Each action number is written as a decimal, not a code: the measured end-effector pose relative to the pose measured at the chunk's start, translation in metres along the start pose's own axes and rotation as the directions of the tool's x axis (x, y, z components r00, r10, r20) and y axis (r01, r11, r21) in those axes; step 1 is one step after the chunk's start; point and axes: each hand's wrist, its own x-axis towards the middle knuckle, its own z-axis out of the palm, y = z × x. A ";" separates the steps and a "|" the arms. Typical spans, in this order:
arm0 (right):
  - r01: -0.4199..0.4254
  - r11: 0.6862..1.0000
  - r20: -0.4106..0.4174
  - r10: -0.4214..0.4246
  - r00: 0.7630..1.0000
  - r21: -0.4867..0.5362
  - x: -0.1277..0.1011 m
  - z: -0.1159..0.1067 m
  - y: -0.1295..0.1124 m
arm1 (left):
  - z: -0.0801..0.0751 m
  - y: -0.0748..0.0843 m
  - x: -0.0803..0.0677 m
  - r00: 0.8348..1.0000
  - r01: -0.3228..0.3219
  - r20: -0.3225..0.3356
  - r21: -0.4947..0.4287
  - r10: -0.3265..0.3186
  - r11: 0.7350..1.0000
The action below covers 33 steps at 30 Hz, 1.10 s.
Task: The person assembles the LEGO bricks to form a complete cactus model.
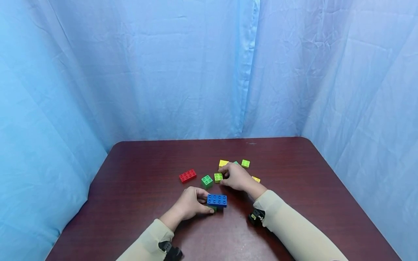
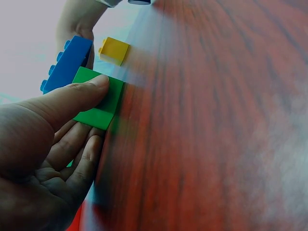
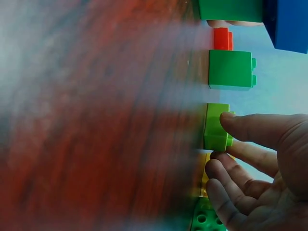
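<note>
My left hand [image 1: 189, 203] pinches a green brick [image 2: 98, 113] with its thumb across one face. A long blue brick [image 1: 217, 200] sits on top of that green brick and juts out to the right. Farther up the table, my right hand [image 1: 237, 176] holds a small lime-green brick [image 1: 218, 177] between thumb and forefinger; the right wrist view shows the thumb against this lime brick [image 3: 216, 127]. The other right fingers are bent loosely beside it. Just left of the lime brick stands a second green brick [image 1: 207, 182].
A red brick [image 1: 187, 176] lies at the left. Behind the right hand are a yellow brick [image 1: 223, 163], a partly hidden green brick [image 1: 236, 163] and another lime brick [image 1: 245, 163]. A yellow brick [image 1: 256, 179] shows past the right wrist. Blue curtains [image 1: 183, 72] surround the dark wooden table [image 1: 140, 163].
</note>
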 end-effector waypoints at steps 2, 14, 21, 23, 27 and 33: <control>0.006 1.000 0.000 -0.006 1.000 -0.012 0.001 0.001 0.000 | 0.000 0.000 0.000 1.000 0.001 0.000 0.004 -0.001 1.000; 0.019 0.998 -0.006 -0.020 1.000 -0.058 0.001 0.001 -0.003 | 0.000 0.002 0.000 1.000 0.009 0.004 0.014 -0.010 1.000; 0.007 0.999 -0.004 -0.007 1.000 -0.048 -0.001 0.000 -0.004 | 0.000 0.002 -0.001 1.000 0.013 0.006 0.015 -0.014 1.000; 0.009 0.999 -0.004 -0.009 1.000 -0.042 -0.001 0.000 -0.003 | 0.000 0.002 -0.001 1.000 0.009 0.006 0.014 -0.009 1.000; 0.009 1.000 -0.014 -0.010 1.000 -0.017 -0.003 0.001 -0.002 | 0.000 0.001 -0.001 1.000 -0.001 0.007 0.008 0.001 1.000; 0.000 0.999 -0.036 0.001 0.999 0.034 -0.007 0.001 -0.004 | -0.001 0.000 -0.001 1.000 -0.006 0.006 -0.005 0.006 1.000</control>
